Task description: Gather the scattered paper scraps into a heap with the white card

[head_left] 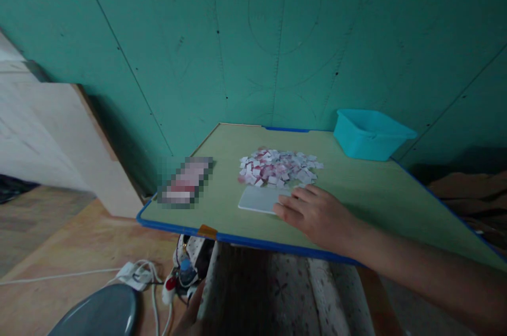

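My right hand [312,214] reaches in from the right over the table, its fingers bent over the right end of a thin white rectangular slab [259,198]. The slab lies flat near the front edge; its exact kind does not show. Just behind it is a heap of small white and pinkish paper pieces [279,167], many of them squarish. My left hand [193,307] hangs low, below the table's front edge, beside patterned light cloth [293,294]. Only a part of it shows, and its fingers are mostly hidden.
The pale green table [356,193] has blue edging and stands against a green wall [245,35]. A turquoise plastic bin [370,135] is at its back right corner, a pixelated pinkish rectangle [186,182] at its left. White cords, a power strip [134,275] and a grey stool seat [101,312] are below left.
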The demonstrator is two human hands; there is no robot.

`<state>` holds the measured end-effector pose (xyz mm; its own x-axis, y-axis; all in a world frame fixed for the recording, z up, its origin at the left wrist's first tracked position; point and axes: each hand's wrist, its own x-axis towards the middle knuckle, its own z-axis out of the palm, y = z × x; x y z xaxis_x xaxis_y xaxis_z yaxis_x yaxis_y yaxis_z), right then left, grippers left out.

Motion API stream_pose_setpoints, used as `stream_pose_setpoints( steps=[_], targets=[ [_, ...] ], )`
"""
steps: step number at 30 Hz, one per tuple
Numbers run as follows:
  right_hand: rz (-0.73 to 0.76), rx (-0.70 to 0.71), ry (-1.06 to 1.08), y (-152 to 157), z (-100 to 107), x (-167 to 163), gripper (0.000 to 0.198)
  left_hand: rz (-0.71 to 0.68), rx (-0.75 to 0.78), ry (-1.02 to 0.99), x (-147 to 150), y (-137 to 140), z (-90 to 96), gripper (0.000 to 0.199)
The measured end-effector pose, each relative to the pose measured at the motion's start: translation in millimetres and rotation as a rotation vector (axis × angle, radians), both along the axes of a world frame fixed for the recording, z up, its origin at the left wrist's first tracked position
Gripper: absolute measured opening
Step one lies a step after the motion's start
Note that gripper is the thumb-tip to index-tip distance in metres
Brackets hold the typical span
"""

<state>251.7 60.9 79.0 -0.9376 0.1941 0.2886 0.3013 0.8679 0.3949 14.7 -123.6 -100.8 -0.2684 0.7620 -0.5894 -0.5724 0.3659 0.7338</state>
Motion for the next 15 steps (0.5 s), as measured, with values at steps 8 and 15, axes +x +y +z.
stream_pose_setpoints(
  steps=[8,15],
  targets=[
    [-0.014,-0.078,0.042,-9,7,49,0.025,-0.004,-0.029,0.164,16,6,6.9,0.058],
    [-0.5,-0.49,0.373,12,21,59,0.026,0.071,-0.063,0.041,19,8,10.5,0.065]
  ],
)
